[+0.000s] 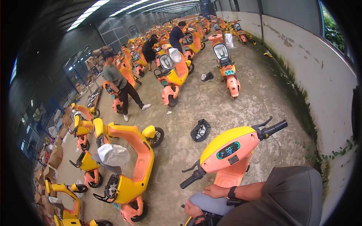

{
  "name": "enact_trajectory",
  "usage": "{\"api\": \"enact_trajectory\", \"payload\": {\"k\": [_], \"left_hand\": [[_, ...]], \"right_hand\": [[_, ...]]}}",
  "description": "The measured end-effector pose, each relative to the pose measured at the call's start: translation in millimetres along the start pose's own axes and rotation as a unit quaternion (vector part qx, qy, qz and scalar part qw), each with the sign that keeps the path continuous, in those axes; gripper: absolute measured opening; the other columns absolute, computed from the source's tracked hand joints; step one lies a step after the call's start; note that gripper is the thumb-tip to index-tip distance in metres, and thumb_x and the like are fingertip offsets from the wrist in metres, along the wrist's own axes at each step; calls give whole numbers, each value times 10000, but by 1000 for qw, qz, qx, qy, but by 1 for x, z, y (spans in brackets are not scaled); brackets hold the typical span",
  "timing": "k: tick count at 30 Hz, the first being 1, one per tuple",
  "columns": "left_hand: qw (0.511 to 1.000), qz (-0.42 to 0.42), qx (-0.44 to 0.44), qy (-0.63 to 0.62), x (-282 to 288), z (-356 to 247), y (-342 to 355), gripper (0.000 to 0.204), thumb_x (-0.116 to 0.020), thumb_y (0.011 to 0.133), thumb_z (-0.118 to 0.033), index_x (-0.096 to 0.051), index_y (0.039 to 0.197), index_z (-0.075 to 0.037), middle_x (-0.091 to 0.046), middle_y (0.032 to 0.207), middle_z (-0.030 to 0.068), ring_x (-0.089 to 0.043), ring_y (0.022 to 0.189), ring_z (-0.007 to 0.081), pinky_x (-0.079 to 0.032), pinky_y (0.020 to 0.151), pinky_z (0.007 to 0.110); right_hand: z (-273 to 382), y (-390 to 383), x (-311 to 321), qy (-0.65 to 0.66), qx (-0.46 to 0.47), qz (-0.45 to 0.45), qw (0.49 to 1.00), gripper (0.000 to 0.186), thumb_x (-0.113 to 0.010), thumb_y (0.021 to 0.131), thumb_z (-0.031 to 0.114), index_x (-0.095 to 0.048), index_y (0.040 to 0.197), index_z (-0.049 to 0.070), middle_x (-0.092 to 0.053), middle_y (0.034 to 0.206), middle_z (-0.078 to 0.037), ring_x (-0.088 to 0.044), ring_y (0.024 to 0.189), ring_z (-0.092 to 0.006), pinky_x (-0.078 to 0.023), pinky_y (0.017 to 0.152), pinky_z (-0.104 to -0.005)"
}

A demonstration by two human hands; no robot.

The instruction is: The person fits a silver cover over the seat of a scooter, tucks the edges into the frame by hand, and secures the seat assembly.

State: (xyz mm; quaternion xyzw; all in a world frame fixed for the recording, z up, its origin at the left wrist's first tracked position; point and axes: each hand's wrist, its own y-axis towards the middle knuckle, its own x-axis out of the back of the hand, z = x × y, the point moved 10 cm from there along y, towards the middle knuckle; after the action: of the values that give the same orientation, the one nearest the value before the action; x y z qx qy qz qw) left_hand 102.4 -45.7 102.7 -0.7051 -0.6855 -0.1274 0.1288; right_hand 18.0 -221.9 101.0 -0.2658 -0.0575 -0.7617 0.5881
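Note:
Just below me is a yellow and pink scooter with a lit display (228,150), black handlebar grips (274,128) and a pink footboard (225,179). My right hand (215,191), with a black band on the wrist, has its fingers curled on the front part of the grey seat (208,203). My left hand (193,209) is closed on the seat's left edge, lower in the view. The underside of the seat and some fingertips are hidden.
A yellow scooter with white wrapping (112,152) stands at left, more scooters (175,71) behind. Several people, one in grey (115,77), are among them. A black bag (200,130) lies on the concrete floor. A wall (332,98) runs along the right.

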Motion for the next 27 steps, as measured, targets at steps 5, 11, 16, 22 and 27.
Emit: {"api": "enact_trajectory", "payload": {"k": [5, 11, 16, 22, 27], "left_hand": [[995, 8, 5, -101, -1, 11, -7, 475, -486, 950, -301, -587, 760, 122, -596, 623, 161, -511, 556, 222, -414, 525, 407], [993, 22, 28, -111, -12, 22, -14, 448, -492, 953, -290, -589, 766, 106, -577, 613, 132, -478, 554, 190, -410, 514, 380], [930, 13, 244, -274, -29, 62, -30, 395, -522, 945, -324, -648, 890, 47, -663, 833, 114, -609, 705, 189, -517, 630, 343], [824, 64, 386, -409, -58, 50, -37, 311, -604, 893, -377, -566, 764, -97, -505, 609, -29, -488, 496, 106, -364, 405, 268], [897, 25, 323, -299, -24, 97, -24, 268, -595, 858, -90, -494, 1103, -45, -600, 842, 64, -576, 557, 161, -440, 400, 296]], "right_hand": [[-3, -8, 0, 45, -34, -16, 998, 416, -518, 913, 372, -603, 880, -33, -610, 914, -257, -597, 877, -393, -465, 782, -444], [0, -11, 0, -44, 17, -7, 999, 403, -502, 923, 395, -548, 922, -6, -607, 822, -243, -605, 777, -384, -467, 714, -470], [38, -19, 10, -131, 66, 22, 989, 460, -511, 904, 444, -550, 1037, 5, -601, 934, -218, -585, 885, -380, -462, 789, -461], [73, -30, 37, -159, 148, 11, 976, 483, -644, 839, 311, -517, 1170, -19, -529, 1052, -204, -511, 1055, -360, -428, 908, -415], [74, -20, 23, -177, 108, 103, 973, 468, -662, 814, 247, -507, 1179, -4, -488, 1109, -195, -512, 1062, -348, -434, 911, -397]]}}
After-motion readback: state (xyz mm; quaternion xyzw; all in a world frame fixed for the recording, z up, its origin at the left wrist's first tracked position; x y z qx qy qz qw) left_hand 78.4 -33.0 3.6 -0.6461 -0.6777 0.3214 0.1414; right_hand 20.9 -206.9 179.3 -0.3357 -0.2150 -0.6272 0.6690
